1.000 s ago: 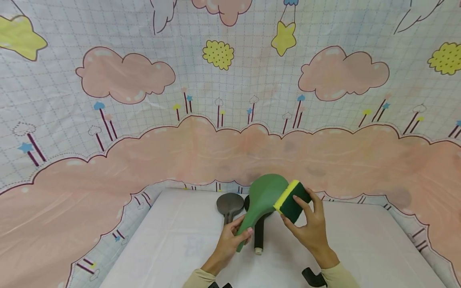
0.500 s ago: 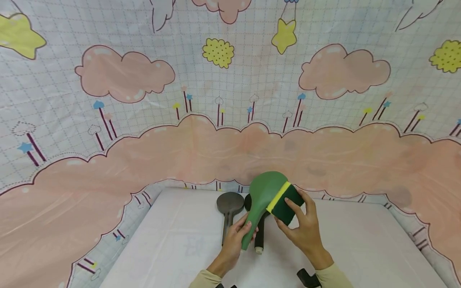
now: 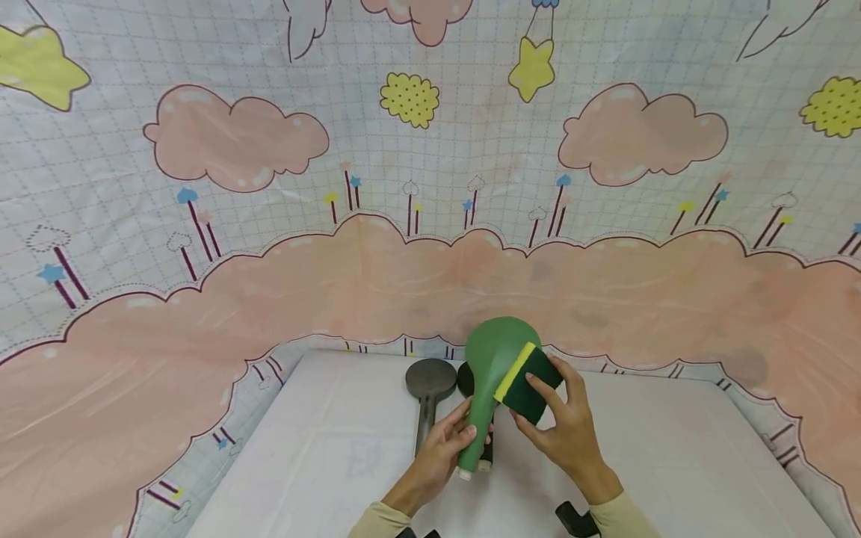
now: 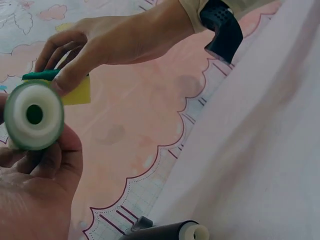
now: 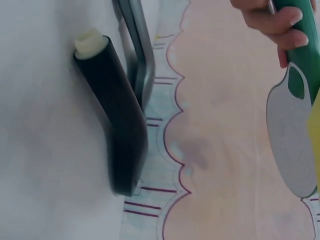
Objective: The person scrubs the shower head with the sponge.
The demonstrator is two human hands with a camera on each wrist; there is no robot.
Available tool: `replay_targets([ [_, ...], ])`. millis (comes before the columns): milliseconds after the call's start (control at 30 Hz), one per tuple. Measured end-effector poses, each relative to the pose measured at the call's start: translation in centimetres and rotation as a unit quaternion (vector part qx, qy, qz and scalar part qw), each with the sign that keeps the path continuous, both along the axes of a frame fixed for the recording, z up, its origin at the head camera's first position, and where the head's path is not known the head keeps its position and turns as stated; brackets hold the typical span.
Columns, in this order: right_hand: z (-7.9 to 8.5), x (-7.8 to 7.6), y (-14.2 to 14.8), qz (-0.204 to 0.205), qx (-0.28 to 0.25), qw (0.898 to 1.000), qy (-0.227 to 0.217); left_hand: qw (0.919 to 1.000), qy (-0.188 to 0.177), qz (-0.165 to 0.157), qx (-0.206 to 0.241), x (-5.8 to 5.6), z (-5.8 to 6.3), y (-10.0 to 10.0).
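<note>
My left hand (image 3: 437,452) grips a green handheld shower head (image 3: 496,347) by its handle, holding it above the table. A white hollow connector (image 4: 42,97) shows at the handle's end in the left wrist view. The pale grey spray face (image 5: 287,130) is turned away from the head camera, visible in the right wrist view. With thumb and fingers, my right hand (image 3: 568,433) pinches a yellow and dark green sponge (image 3: 534,392). Its yellow side lies against the right side of the shower head's back, near the neck.
A grey shower head (image 3: 430,379) lies on the white table (image 3: 303,448), left of the green one. Behind the green one lies a black shower head (image 5: 112,115), partly hidden in the head view. A patterned cloth (image 3: 336,291) hangs behind the table.
The green shower head has turned more upright, its handle end swinging right and bringing the white connector into view. My right hand and the sponge have moved left.
</note>
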State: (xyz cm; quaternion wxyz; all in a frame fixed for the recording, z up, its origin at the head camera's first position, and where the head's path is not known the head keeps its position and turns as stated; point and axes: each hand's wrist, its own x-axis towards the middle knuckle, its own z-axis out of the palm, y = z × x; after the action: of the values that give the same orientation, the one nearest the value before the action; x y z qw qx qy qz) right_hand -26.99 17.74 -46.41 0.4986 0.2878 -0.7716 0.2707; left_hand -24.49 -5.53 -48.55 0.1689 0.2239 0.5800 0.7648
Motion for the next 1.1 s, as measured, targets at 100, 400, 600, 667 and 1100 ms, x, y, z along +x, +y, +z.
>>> replay_targets([
  [100,0.4,-0.2,0.3,-0.003,0.0,1.0,0.006,0.9999,-0.005,-0.007,0.008,0.0,0.1,0.0],
  [400,0.6,0.0,0.4,0.009,0.002,1.0,-0.007,0.9997,-0.018,-0.008,0.013,-0.1,0.4,0.1],
  [600,0.1,0.3,0.0,0.027,0.024,0.999,-0.022,0.9996,-0.016,-0.003,0.023,-0.2,0.2,0.3],
  [667,0.1,0.4,-0.1,0.034,0.032,0.999,-0.025,0.9996,-0.015,0.003,0.023,-0.2,0.1,0.4],
  [1100,0.1,1.3,-0.4,0.081,0.075,0.992,-0.056,0.9988,-0.018,0.028,0.036,-0.3,0.0,0.9],
])
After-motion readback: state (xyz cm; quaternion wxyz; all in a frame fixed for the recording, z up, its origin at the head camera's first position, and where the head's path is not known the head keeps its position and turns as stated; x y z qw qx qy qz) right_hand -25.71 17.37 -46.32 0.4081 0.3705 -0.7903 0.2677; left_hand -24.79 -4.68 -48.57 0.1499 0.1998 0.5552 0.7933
